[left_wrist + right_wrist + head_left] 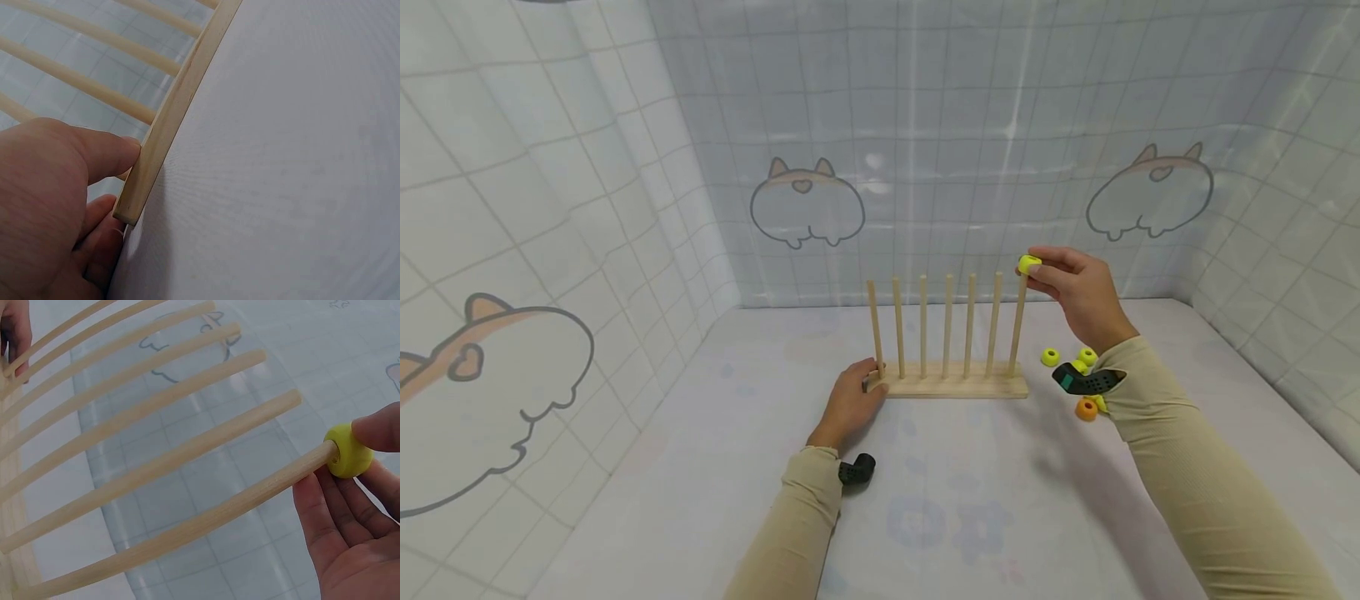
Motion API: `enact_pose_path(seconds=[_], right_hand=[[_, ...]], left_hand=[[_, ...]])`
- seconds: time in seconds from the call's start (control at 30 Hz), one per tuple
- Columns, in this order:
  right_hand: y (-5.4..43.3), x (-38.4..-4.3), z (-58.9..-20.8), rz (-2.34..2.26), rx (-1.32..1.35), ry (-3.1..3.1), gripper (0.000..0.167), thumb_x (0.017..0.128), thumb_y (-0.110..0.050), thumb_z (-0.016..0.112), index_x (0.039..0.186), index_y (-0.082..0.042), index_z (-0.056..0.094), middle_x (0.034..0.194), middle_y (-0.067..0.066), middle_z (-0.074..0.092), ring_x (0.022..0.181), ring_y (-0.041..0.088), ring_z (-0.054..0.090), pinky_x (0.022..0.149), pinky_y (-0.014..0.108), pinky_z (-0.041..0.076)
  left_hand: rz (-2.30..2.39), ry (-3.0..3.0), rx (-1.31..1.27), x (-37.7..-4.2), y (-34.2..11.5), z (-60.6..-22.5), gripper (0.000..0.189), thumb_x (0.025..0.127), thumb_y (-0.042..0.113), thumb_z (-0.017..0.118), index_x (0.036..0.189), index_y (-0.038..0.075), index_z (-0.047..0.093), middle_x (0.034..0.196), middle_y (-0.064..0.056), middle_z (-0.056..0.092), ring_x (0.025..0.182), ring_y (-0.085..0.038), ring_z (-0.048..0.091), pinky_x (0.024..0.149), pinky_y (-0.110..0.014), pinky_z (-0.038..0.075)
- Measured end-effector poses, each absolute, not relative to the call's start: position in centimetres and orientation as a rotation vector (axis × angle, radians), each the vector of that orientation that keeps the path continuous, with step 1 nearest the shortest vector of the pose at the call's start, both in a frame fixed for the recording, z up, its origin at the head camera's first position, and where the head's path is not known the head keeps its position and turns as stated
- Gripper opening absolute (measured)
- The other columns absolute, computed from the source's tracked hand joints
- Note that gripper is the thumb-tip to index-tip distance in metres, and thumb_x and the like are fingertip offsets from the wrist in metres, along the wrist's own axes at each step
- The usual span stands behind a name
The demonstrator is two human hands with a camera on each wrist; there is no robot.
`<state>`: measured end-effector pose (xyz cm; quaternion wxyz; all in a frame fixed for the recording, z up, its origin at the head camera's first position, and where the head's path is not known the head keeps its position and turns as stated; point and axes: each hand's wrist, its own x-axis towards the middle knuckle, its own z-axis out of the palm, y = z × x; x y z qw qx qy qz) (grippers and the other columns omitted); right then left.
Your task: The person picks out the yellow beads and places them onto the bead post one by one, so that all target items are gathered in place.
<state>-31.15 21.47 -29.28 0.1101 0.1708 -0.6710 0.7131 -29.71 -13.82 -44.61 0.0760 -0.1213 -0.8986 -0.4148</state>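
A wooden peg rack [955, 387] stands on the table, with several upright dowels rising in a row from its flat base. My left hand [852, 400] grips the base's left end, thumb against the front edge [140, 169] and fingers around the end. At the far right dowel [206, 519], my right hand [1078, 292] pinches a yellow bead [347, 451] between thumb and fingers. The bead sits at the dowel's tip, its hole lined up with the wood. The other dowels carry no beads.
Right of the rack, partly hidden by the right wrist, lie several loose yellow beads [1050, 357] and an orange bead [1086, 409]. A tiled-pattern sheet [970, 125] with cartoon animals rises behind the table and along both sides.
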Motion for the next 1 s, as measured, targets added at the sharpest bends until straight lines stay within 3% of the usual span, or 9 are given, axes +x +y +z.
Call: enact_pose_path(seconds=[0.6,1.0], right_hand=[[21.38,-31.14,-29.18,2.013,0.469,-2.081,0.044,0.095,-0.017,0.07,0.133,0.002,0.059,0.119,0.008,0.065,0.108,0.019,0.064,0.093,0.023,0.053],[21.42,-31.1,-29.18,1.999,0.457,-2.115,0.048,0.096,-0.019,0.07,0.134,0.006,0.057,0.119,0.008,0.065,0.107,0.017,0.064,0.094,0.023,0.052]], left_hand=[[-1.257,-2.681,-0.363,-29.78,-13.78,-44.71,0.041,0.095,0.012,0.066,0.134,0.0,0.061,0.146,-0.022,0.05,0.137,-0.039,0.043,0.113,-0.05,0.036],[-1.247,-2.686,-0.355,-29.93,-13.76,-44.79,0.042,0.094,0.013,0.066,0.134,0.0,0.061,0.145,-0.022,0.05,0.137,-0.038,0.043,0.114,-0.05,0.034]])
